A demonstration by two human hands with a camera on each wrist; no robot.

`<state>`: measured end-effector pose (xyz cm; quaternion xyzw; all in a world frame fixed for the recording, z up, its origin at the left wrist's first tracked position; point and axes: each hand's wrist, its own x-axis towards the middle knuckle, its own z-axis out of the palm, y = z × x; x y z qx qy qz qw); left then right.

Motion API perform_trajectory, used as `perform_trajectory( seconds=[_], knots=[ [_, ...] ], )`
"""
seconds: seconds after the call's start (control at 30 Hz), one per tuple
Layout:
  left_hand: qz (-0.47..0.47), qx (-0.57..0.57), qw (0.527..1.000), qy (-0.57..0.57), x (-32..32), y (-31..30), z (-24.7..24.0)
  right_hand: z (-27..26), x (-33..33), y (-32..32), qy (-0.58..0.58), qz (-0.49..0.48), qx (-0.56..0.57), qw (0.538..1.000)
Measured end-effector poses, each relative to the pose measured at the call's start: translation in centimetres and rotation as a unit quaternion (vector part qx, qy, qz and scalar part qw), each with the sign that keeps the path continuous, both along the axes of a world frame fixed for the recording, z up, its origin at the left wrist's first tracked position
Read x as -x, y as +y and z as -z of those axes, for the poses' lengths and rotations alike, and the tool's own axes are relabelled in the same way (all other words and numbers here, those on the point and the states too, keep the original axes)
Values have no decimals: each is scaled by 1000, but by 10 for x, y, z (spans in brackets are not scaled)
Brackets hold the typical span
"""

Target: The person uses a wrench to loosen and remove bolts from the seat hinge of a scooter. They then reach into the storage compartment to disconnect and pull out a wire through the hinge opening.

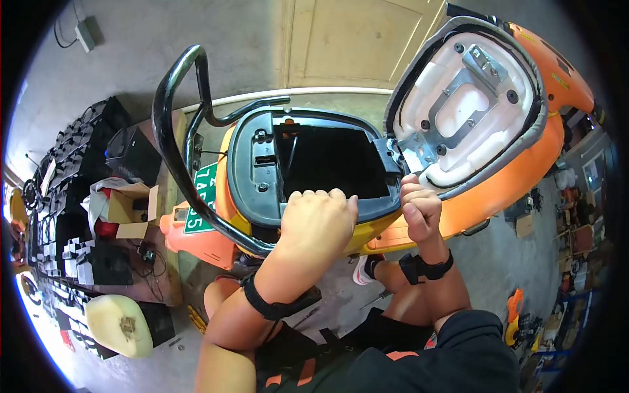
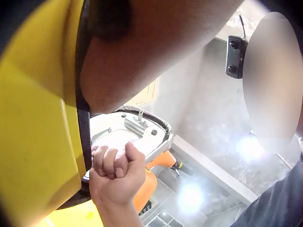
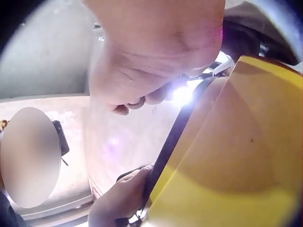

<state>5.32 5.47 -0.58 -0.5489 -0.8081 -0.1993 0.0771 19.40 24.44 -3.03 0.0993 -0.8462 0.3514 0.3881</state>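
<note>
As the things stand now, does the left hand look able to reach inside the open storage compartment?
Most likely yes: the left hand is at the near rim of the storage compartment, and the raised seat leaves its opening uncovered.

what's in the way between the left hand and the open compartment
Nothing visible: the left hand lies over the near rim of the compartment, while the raised seat stands clear to its right in the head view.

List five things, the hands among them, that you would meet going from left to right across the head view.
Open cardboard box → green number plate → left hand → right hand → orange object on the floor.
</note>
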Motion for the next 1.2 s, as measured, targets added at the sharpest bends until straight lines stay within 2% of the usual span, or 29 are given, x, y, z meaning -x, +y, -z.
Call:
perform_trajectory(
  seconds=[0.07, 0.2, 0.4, 0.47, 0.53, 0.67, 0.77, 1.0, 1.13, 1.2],
  knots=[
    [4, 4, 1000, -8, 0, -1, 0, 1, 0, -3, 41, 10, 75, 996],
    [1, -5, 1000, -11, 1, -1, 3, 0, 0, -2, 61, -16, 103, 993],
    [3, 2, 1000, -10, 1, -2, 2, -1, -2, -1, 10, 0, 42, 999],
    [6, 4, 1000, -9, 2, -1, 1, 3, 2, -7, 79, 3, 106, 991],
    [6, 3, 1000, -5, 2, -1, 0, 6, 2, -8, 74, 24, 113, 991],
    [3, 1, 1000, 0, 0, 0, 0, -1, 2, -7, 54, 5, 76, 996],
    [-11, 9, 1000, 3, -2, 2, 1, -3, 6, -13, 67, 31, 139, 987],
    [-31, 4, 999, 43, -6, 6, 8, 8, 14, -19, 116, 71, 194, 971],
    [-39, 9, 998, 56, -11, 9, 7, -2, 16, -24, 76, 116, 155, 978],
    [-44, 15, 997, 68, -14, 10, 6, -12, 27, -34, 12, 184, 60, 981]
  ],
)
